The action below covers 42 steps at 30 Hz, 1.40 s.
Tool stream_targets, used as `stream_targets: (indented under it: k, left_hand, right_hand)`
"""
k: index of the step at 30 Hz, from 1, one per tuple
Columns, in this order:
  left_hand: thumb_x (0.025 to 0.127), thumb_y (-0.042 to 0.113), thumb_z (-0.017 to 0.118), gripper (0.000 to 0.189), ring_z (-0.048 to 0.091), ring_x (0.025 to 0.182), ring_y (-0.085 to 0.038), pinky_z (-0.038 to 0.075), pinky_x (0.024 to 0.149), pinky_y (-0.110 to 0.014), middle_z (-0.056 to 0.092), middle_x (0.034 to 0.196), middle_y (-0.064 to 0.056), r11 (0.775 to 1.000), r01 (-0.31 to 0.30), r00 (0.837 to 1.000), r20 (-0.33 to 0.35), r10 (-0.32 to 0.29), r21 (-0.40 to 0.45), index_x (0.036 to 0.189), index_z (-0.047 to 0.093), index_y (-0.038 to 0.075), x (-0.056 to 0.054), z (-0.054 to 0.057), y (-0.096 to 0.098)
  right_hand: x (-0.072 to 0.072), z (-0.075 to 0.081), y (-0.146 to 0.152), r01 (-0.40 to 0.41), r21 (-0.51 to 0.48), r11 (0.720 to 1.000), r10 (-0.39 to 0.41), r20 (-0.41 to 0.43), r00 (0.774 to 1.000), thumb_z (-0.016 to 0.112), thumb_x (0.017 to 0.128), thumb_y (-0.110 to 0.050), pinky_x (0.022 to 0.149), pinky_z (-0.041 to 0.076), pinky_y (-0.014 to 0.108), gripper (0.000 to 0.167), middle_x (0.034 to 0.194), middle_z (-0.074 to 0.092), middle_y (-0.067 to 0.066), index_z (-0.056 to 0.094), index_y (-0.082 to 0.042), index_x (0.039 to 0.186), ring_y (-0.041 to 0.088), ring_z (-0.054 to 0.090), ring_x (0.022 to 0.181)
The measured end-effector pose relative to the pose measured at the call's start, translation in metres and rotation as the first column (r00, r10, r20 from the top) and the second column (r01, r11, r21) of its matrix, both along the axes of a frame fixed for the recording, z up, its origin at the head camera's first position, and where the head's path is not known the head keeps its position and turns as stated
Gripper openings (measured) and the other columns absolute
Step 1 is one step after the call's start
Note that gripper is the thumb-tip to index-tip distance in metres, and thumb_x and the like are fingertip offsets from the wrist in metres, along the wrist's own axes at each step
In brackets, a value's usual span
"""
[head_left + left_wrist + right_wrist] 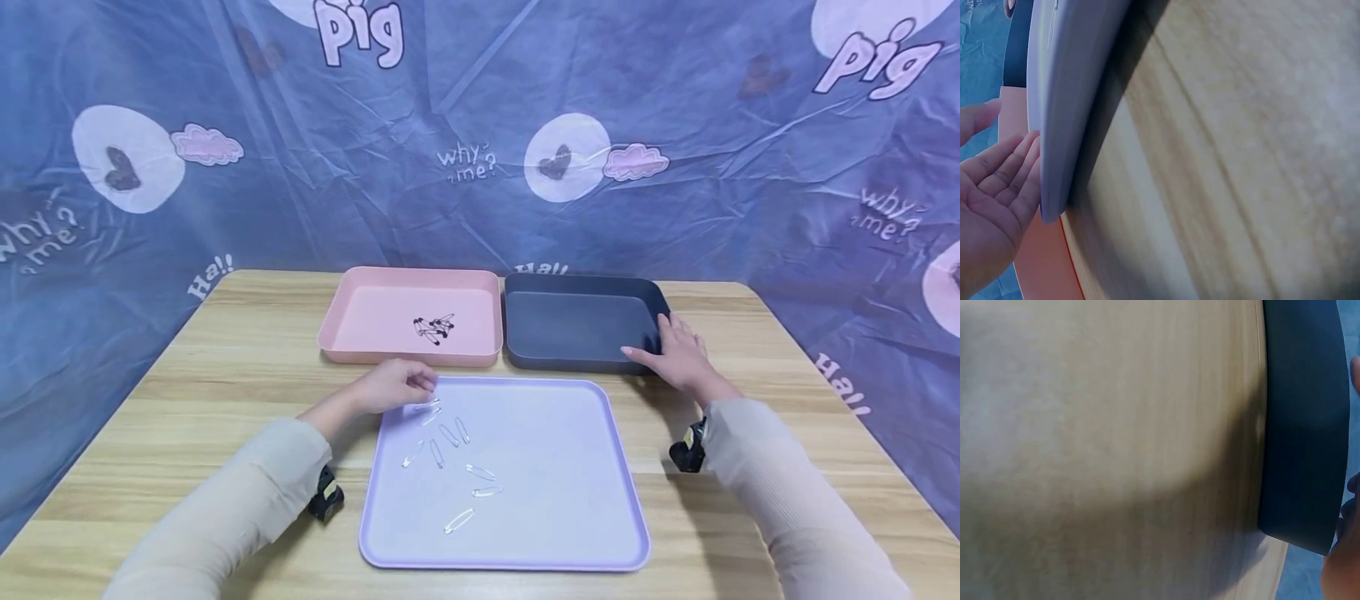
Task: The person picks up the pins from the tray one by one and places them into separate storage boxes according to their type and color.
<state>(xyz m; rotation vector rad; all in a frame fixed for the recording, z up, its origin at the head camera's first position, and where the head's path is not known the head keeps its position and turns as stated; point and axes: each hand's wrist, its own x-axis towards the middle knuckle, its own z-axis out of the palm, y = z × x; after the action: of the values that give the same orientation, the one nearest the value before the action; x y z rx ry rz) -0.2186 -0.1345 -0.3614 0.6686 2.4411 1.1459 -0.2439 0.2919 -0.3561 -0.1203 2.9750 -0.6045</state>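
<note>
A person's 2 hands reach over a wood-grain table holding 3 trays. The nearest is a lavender tray, with thin silver safety pins scattered over its left half, a few close to the far-left corner. The left hand is at that corner; the left wrist view shows its fingers loose and mostly straight, their tips at the tray's rim, with the thumb held apart. Whether the fingertips press on the rim cannot be told. Just beyond the lavender tray, 2 deeper trays sit side by side. On the left, a pink tray carries a small heap of black safety pins right of its middle. On the right is a dark gray tray. The right hand is at its near-right corner, thumb and fingers spread and relaxed, the thumb toward the near rim and the fingers by the right side; firm contact cannot be confirmed. Both arms wear pale sleeves, with a black device at each wrist. Behind the table hangs a wrinkled blue cloth printed with hearts, pink clouds and words such as "pig" and "why me?".
</note>
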Motion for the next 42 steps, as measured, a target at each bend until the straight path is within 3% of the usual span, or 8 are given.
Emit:
stream_targets:
  k: [6, 15, 22, 26, 31, 42]
  left_hand:
    - [0.077, 0.013, 0.063, 0.028, 0.057, 0.079, -0.013, 0.045, 0.075, -0.027, 0.062, 0.084, -0.001, 0.998, 0.008, 1.000, 0.008, -0.008, -0.056, 0.101, 0.059, -0.002, -0.003, 0.000, 0.001]
    - [0.074, 0.011, 0.064, 0.019, 0.051, 0.057, -0.012, 0.044, 0.054, -0.025, 0.057, 0.065, 0.000, 0.996, -0.003, 0.998, 0.059, 0.008, -0.091, 0.090, 0.062, 0.002, -0.007, 0.001, 0.001]
    - [0.071, 0.008, 0.066, 0.009, 0.049, 0.053, -0.010, 0.043, 0.051, -0.023, 0.055, 0.059, 0.003, 0.989, 0.007, 1.000, 0.006, -0.007, -0.145, 0.079, 0.064, 0.006, -0.006, 0.000, 0.004]
    - [0.070, 0.006, 0.066, 0.007, 0.049, 0.053, -0.009, 0.043, 0.050, -0.022, 0.055, 0.060, 0.003, 0.984, -0.020, 0.999, -0.033, 0.014, -0.179, 0.076, 0.064, 0.007, -0.003, -0.003, 0.007]
    - [0.069, 0.005, 0.067, 0.006, 0.048, 0.054, -0.009, 0.043, 0.051, -0.022, 0.055, 0.060, 0.004, 0.978, -0.047, 0.996, -0.078, 0.032, -0.203, 0.070, 0.063, 0.010, -0.002, -0.006, 0.009]
    - [0.072, 0.011, 0.066, 0.011, 0.045, 0.052, -0.009, 0.040, 0.051, -0.021, 0.052, 0.057, 0.006, 0.968, -0.023, 0.994, -0.108, -0.005, -0.250, 0.063, 0.059, 0.012, 0.000, -0.007, 0.009]
  right_hand:
    - [-0.004, -0.001, 0.004, -0.004, 0.030, 1.000, 0.003, 0.011, 1.000, 0.046, 0.076, -0.061, 0.095, -0.004, 0.058, 0.103, 0.134, -0.005, 0.035, 0.001, 0.012, 0.133, 0.047, -0.005, 0.122]
    - [-0.004, 0.002, 0.012, -0.003, 0.065, 0.998, -0.001, 0.057, 0.998, 0.046, 0.073, -0.065, 0.095, -0.005, 0.058, 0.108, 0.134, -0.008, 0.035, -0.003, 0.012, 0.132, 0.048, -0.007, 0.121]
    - [-0.006, -0.002, 0.016, -0.025, -0.011, 1.000, 0.026, 0.057, 0.998, 0.054, 0.074, -0.057, 0.097, 0.000, 0.055, 0.108, 0.133, -0.010, 0.036, -0.003, 0.014, 0.131, 0.047, -0.009, 0.121]
    - [-0.007, -0.002, 0.016, -0.017, -0.044, 0.999, 0.020, 0.057, 0.998, 0.057, 0.072, -0.056, 0.097, 0.001, 0.056, 0.110, 0.134, -0.011, 0.035, -0.004, 0.015, 0.130, 0.046, -0.010, 0.122]
    - [-0.008, -0.001, 0.015, -0.016, -0.053, 0.998, 0.018, 0.038, 0.999, 0.059, 0.071, -0.054, 0.097, 0.002, 0.055, 0.110, 0.134, -0.008, 0.035, -0.003, 0.016, 0.130, 0.046, -0.008, 0.122]
    - [-0.008, -0.007, 0.012, -0.025, -0.061, 0.998, 0.027, 0.035, 0.999, 0.059, 0.071, -0.054, 0.098, 0.002, 0.054, 0.111, 0.133, -0.007, 0.036, -0.003, 0.017, 0.129, 0.045, -0.009, 0.123]
